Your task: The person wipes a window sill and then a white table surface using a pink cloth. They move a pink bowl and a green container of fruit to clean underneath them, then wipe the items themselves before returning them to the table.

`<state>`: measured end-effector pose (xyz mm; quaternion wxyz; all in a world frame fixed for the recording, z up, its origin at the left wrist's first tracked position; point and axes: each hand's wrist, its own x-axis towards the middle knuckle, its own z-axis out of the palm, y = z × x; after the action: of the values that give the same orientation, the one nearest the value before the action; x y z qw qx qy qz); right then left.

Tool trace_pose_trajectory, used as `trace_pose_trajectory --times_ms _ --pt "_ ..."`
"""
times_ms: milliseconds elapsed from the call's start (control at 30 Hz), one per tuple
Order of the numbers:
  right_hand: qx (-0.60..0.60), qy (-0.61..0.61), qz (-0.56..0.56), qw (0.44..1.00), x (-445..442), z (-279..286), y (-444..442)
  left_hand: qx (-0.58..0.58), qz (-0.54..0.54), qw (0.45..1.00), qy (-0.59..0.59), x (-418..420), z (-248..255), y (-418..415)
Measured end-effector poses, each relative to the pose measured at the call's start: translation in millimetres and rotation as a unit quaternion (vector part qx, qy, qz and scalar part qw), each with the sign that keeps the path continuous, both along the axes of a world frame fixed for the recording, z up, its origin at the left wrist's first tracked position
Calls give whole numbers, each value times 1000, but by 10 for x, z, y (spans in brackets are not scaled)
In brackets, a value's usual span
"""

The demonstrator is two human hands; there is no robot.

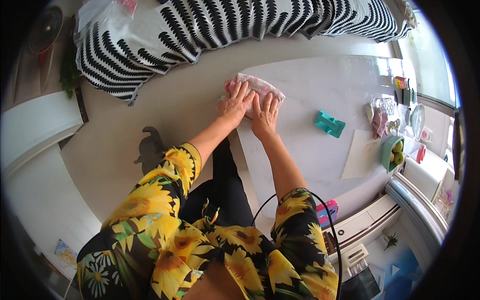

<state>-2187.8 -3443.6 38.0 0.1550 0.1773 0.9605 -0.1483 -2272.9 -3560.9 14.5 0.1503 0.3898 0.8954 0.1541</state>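
Observation:
A folded pink and white cloth [262,85] lies at the far left corner of a white tabletop [292,150]. Both my hands rest on it, side by side. My left hand [235,105] is at the table's left edge, its fingers stretched over the cloth. My right hand [265,112] presses flat on the cloth's nearer part, fingers slightly spread. The part of the cloth beneath the palms is hidden. To the right of my hands, a teal plastic holder [329,123] lies on the tabletop.
Along the table's right side are a sheet of paper [360,154], a green container of fruit [389,150], a mauve cloth [380,123] and a small jar [401,82]. A sofa with a black and white cover [225,22] stands beyond the table. A black cable [335,232] hangs near my right arm.

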Motion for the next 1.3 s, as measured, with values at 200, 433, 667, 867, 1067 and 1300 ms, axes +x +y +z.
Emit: trace_pose_trajectory --times_ms 200,433,667,867,1067,1300 --pt "-18 65 -73 995 -467 95 31 69 -60 990 109 -636 -28 159" --pt "50 223 -57 972 -237 14 -98 84 -89 988 99 -438 273 73" --pt "22 133 -118 984 341 279 -724 44 -236 970 36 -181 416 -421" --pt "22 58 -215 975 240 259 -509 83 -301 950 16 -393 417 109" --pt "10 30 -339 940 -147 306 116 88 -374 922 50 -734 357 1082" --pt "3 27 -413 910 -310 413 902 4 -420 905 71 -821 476 2048"
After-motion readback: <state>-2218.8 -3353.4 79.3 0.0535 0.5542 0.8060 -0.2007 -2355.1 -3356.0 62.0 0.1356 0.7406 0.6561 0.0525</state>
